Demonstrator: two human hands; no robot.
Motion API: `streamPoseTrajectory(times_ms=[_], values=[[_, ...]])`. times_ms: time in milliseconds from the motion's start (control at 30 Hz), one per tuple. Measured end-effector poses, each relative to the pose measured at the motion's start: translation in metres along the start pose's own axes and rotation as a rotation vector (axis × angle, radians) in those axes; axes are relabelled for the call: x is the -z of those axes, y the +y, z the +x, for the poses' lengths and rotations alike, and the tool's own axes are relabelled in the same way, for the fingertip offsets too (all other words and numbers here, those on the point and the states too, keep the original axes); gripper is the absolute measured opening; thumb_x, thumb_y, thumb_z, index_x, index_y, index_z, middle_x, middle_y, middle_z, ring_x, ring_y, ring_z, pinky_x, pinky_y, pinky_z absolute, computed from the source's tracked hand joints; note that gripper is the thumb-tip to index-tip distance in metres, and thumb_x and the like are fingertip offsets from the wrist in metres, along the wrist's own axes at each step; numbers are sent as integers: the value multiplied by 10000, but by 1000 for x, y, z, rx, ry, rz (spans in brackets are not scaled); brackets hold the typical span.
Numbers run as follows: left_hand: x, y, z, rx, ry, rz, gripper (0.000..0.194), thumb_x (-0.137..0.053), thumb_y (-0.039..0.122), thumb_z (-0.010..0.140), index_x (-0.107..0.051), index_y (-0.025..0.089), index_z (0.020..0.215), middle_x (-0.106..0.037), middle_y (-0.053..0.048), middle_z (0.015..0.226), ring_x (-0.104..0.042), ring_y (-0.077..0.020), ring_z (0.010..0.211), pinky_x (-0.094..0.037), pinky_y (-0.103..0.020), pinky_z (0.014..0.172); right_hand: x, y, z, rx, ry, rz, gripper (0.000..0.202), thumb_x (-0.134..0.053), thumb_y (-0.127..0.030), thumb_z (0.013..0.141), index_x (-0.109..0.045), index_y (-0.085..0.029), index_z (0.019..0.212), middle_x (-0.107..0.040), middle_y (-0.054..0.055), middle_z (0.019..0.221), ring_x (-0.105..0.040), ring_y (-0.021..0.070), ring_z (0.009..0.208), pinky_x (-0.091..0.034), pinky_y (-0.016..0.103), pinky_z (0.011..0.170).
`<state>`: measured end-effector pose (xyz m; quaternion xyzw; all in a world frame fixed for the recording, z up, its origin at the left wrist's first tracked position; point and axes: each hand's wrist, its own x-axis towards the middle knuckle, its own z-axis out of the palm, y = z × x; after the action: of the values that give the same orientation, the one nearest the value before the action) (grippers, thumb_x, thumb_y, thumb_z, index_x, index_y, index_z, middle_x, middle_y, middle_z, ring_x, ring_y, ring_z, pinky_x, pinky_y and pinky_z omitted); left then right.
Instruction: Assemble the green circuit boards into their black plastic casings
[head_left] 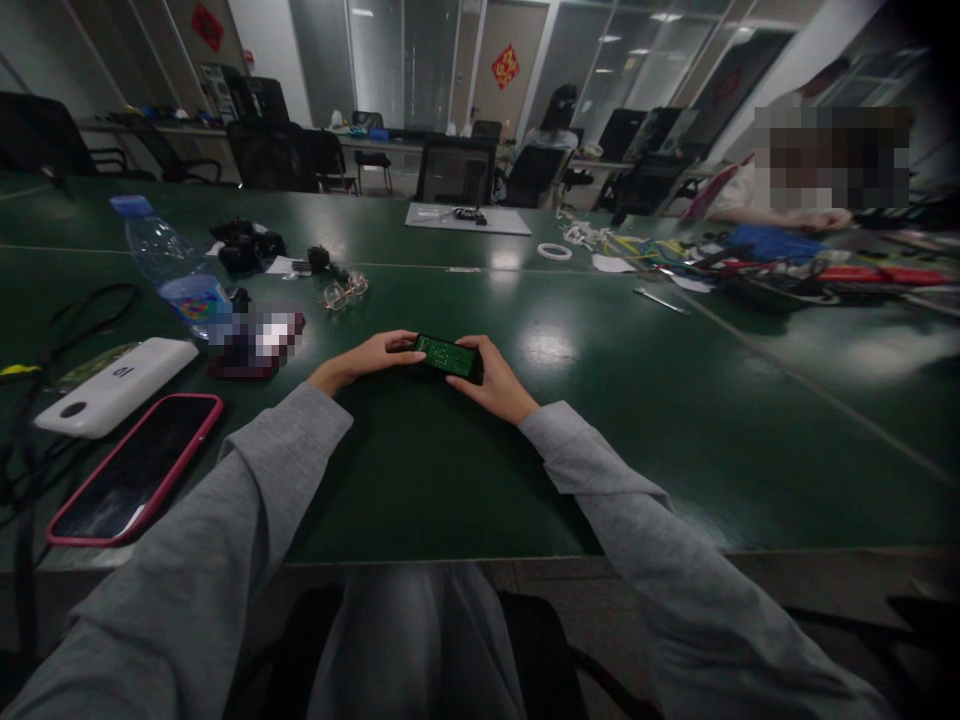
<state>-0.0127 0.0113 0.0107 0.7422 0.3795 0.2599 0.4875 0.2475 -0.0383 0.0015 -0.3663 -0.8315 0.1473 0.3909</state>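
Both hands meet on a small green circuit board point(448, 356), which sits low over the green table point(675, 420), straight ahead of the person and a little beyond the near edge. The board's long axis runs left to right, tilted slightly so that its right end comes nearer the body. The left hand point(375, 357) reaches in from the left and its fingertips pinch the board's left end. The right hand point(496, 385) lies at the right end and wraps that end more fully, thumb on top, fingers curled under (so the right hand has the firmer hold). Each hand is closed on the board, and the board spans the gap between them; whether its underside touches the table I cannot tell.

Well to the left lie a phone point(135, 470) in a pink case and, just beyond it, a white power bank point(116, 385). A water bottle point(176, 265) lies on its side further back, with a pair of glasses point(345, 291) near it. A roll of tape point(554, 251) sits far across the table, and another person's sleeve shows at the far right among cables.
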Motion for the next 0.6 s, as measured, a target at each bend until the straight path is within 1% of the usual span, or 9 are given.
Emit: streamPoseTrajectory(times_ms=[100, 267, 467, 600], values=[[0, -1, 0, -17, 15, 30, 584, -636, 414, 793, -518, 194, 1321, -566, -116, 1357, -533, -227, 1244, -397, -428, 1062, 1, -2, 0, -5, -7, -1, 504, -682, -294, 805, -428, -226, 1235, -526, 99, 1194, -524, 259, 1127, -439, 459, 999], [-1, 1, 0, -46, 42, 62, 546, -635, 416, 796, -547, 187, 1284, -587, -123, 1332, -564, -220, 1205, -446, -402, 1008, 3, -3, 0, -19, -32, -3, 503, -667, -320, 819, -426, -227, 1251, -524, 108, 1215, -522, 268, 1138, -436, 475, 1004], [-5, 8, -1, -17, 171, 36, 549, -683, 444, 765, -584, 151, 1218, -620, -137, 1271, -602, -222, 1109, -467, -399, 955, 3, -6, 0, -22, -23, -28, 501, -655, -279, 812, -439, -227, 1262, -520, 104, 1222, -514, 270, 1152, -436, 475, 1004], [-7, 10, -2, -17, 261, 98, 539, -698, 474, 747, -609, 153, 1171, -644, -125, 1206, -607, -216, 1037, -482, -388, 896, 3, -7, 1, -11, -5, -49, 503, -640, -237, 804, -444, -227, 1267, -519, 99, 1215, -512, 262, 1147, -437, 460, 1003]])
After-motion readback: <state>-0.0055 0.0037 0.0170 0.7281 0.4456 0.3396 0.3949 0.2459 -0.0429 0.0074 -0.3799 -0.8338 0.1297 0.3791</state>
